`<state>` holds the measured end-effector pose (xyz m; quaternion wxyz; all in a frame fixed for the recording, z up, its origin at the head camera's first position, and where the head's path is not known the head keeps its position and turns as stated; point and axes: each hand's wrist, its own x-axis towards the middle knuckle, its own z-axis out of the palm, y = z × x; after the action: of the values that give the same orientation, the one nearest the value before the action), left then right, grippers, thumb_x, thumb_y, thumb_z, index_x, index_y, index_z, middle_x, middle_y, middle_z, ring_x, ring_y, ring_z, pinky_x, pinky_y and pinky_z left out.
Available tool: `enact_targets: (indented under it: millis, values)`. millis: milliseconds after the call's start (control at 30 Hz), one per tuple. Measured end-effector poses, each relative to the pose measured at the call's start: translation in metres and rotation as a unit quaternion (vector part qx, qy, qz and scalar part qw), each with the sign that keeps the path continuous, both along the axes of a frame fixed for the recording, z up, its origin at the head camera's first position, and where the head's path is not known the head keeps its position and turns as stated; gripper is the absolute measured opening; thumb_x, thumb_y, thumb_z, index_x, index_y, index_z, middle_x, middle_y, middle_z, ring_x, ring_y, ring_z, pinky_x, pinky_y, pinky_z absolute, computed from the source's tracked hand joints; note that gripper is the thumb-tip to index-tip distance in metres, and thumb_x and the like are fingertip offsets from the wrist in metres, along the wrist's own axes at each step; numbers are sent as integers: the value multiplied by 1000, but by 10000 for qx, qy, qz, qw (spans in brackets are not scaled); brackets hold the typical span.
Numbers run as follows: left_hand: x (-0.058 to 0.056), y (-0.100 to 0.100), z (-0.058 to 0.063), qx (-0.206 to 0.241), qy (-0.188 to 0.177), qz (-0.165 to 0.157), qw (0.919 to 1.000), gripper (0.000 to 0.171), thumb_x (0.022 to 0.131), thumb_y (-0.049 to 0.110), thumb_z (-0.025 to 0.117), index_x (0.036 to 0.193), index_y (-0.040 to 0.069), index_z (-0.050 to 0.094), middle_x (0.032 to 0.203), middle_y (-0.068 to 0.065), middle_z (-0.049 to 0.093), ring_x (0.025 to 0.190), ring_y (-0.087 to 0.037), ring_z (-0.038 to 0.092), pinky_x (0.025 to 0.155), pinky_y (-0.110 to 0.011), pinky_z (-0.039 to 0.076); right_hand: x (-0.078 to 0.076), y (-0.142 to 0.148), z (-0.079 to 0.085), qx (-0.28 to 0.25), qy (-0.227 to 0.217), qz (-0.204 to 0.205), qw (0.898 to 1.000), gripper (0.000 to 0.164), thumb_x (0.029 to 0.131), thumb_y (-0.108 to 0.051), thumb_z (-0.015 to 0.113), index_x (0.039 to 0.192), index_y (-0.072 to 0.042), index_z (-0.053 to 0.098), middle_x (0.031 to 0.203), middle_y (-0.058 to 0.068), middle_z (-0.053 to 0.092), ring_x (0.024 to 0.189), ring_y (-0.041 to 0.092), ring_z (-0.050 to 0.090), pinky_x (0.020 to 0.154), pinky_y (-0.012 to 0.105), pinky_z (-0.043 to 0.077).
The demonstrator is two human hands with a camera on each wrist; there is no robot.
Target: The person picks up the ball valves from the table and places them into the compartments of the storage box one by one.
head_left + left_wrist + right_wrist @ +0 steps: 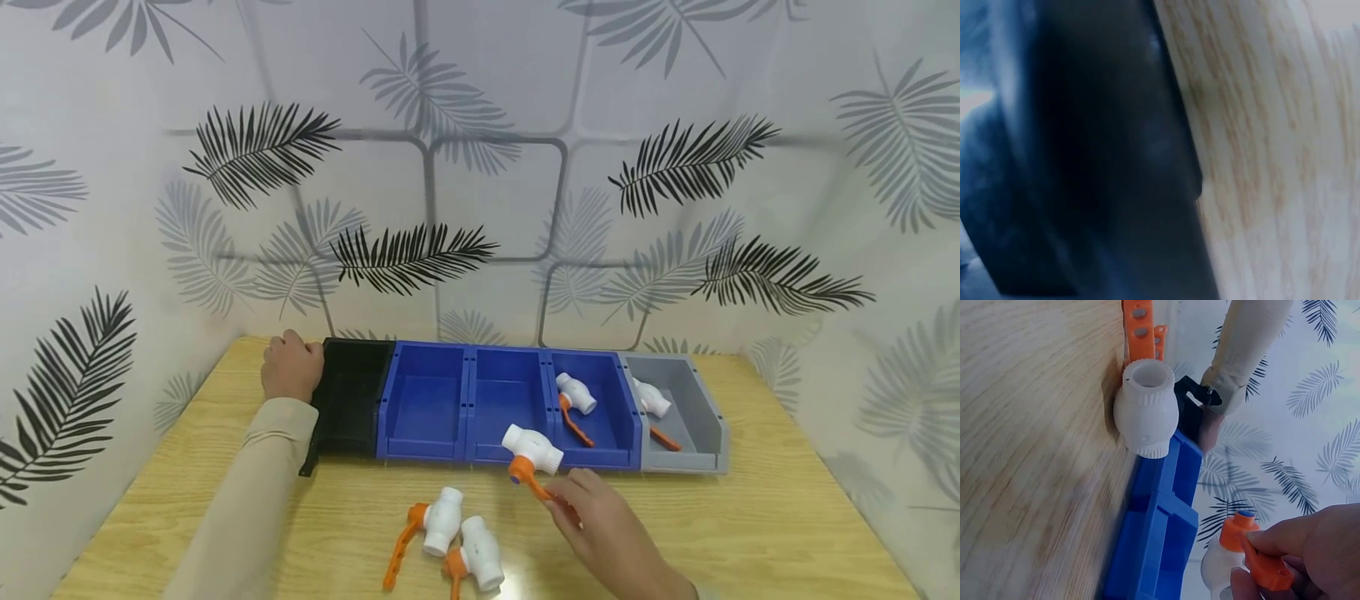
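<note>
One white ball valve is up off the wooden desk, near the front edges of the middle and right blue bins; the right hand pinches its orange handle. The step in hand looks like carrying this valve to a bin. I think the next move calls for a firm pinch and a lift over the low front wall. The left hand is at the black bin's left side, near the desk's back left corner; its fingers look bent, but I can't tell if they grip. Two more valves lie on the desk in front of the bins. One valve sits in the right blue bin and one in the gray bin. The bins line the back edge. Behind them, the pale wall has gray and black leaves.
</note>
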<state>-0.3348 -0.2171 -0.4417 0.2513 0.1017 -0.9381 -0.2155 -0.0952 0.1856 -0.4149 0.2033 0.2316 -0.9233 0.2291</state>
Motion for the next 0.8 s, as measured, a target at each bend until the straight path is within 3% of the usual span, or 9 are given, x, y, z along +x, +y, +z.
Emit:
enact_targets:
  millis: [333, 500, 667, 800]
  values:
    - [1, 2, 1, -72, 255, 54, 9996, 21, 84, 14, 44, 78, -6, 46, 78, -26, 46, 70, -46, 48, 57, -57, 40, -15, 0, -6, 101, 235, -21, 9997, 13, 77, -9, 73, 88, -12, 70, 74, -15, 45, 67, 2, 40, 57, 16, 39]
    - [3, 4, 0, -382, 442, 7, 9983, 23, 85, 15, 42, 83, -8, 46, 80, -28, 45, 71, -46, 48, 59, -58, 40, -26, -4, -10, 128, 400, -110, 9991, 12, 75, -7, 75, 86, -10, 69, 72, -13, 45, 65, 4, 39, 56, 17, 38]
    - [-1, 4, -5, -628, 691, 46, 9956, 24, 85, 16, 44, 84, -8, 45, 82, -28, 46, 73, -46, 47, 64, -57, 38, -37, -9, -15, -7, 548, -62, 9985, 12, 76, -6, 74, 87, -10, 70, 72, -11, 46, 64, 5, 40, 55, 18, 38]
    - [-5, 1, -8, -612, 692, 89, 9957, 23, 84, 16, 46, 84, -7, 43, 83, -27, 44, 74, -45, 45, 65, -57, 36, -45, -15, -17, -5, 603, -24, 9982, 11, 77, -7, 73, 88, -9, 69, 73, -11, 46, 65, 5, 41, 55, 19, 38]
